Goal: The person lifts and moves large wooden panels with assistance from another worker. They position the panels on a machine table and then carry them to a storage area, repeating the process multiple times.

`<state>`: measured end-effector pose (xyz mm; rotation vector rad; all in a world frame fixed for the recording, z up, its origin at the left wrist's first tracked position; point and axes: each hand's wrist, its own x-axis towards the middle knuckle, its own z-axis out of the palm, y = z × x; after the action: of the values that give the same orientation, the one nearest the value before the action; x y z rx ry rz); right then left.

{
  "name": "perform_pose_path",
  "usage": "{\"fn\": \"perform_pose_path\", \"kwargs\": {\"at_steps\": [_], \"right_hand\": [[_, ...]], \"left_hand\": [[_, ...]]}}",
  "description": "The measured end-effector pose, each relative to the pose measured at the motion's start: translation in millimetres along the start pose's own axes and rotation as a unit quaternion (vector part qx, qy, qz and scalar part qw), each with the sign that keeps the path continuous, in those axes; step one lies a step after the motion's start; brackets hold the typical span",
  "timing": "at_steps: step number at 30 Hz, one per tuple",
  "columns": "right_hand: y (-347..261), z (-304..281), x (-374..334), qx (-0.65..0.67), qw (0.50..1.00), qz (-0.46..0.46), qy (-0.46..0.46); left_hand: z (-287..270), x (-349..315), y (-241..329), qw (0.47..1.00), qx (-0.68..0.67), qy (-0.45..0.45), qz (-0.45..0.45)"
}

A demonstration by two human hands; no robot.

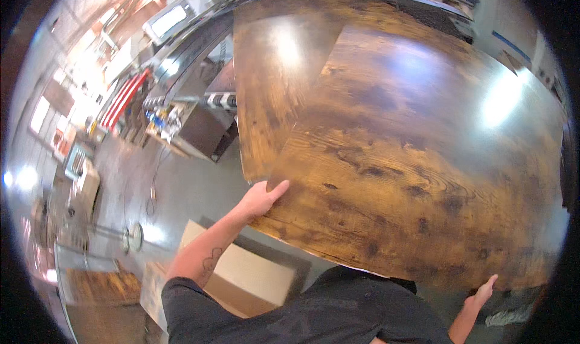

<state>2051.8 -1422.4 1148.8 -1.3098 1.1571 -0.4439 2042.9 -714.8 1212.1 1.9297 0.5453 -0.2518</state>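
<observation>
A large glossy board (386, 156) with dark brown wood grain spans the middle and right of the view, its near edge close to my body. My left hand (264, 199) grips its near left corner, thumb on top and fingers hidden underneath. At the near right edge my right hand (481, 294) holds the same board, its thumb over the top face and the other fingers out of sight. Beneath and beyond it lies another board (260, 90) of similar wood grain, showing along the left and far sides.
An open cardboard box (254, 271) stands on the floor by my left arm. Left of the boards are a dark machine frame, a cabinet (202, 129) with items on top and a red-and-white striped thing (125, 99). Wood-grain pieces (103, 285) are stacked at lower left. A monitor (169, 22) stands far back.
</observation>
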Motion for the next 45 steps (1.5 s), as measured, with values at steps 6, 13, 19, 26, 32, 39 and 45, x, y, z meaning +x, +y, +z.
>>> {"fn": "perform_pose_path", "kwargs": {"at_steps": [6,13,19,26,32,39,45], "right_hand": [[15.0,52.8,-100.1,0.005,1.0,-0.017,0.013],[85.8,130.6,-248.9,0.007,0.999,-0.014,-0.034],[149.4,191.4,-349.7,-0.02,0.993,-0.044,-0.106],[158.8,236.6,-482.2,-0.107,0.992,-0.066,0.013],[170.7,314.7,-590.4,-0.109,0.981,-0.158,0.043],[225.7,494.0,-684.1,-0.076,0.98,-0.11,0.147],[278.9,623.4,-780.9,-0.188,0.956,-0.139,0.175]], "left_hand": [[-111.1,54.1,12.9,0.997,-0.07,-0.045,-0.001],[-268.6,132.6,-51.0,0.999,0.009,-0.025,0.036],[-353.6,209.5,-138.3,0.99,0.067,-0.013,0.123],[-473.5,308.1,-172.4,0.989,0.008,-0.082,0.12],[-550.4,415.0,-166.7,0.983,0.006,-0.131,0.131],[-631.3,549.1,-135.3,0.964,0.175,-0.143,0.138],[-696.1,669.9,-138.2,0.947,0.162,-0.222,0.168]]}}
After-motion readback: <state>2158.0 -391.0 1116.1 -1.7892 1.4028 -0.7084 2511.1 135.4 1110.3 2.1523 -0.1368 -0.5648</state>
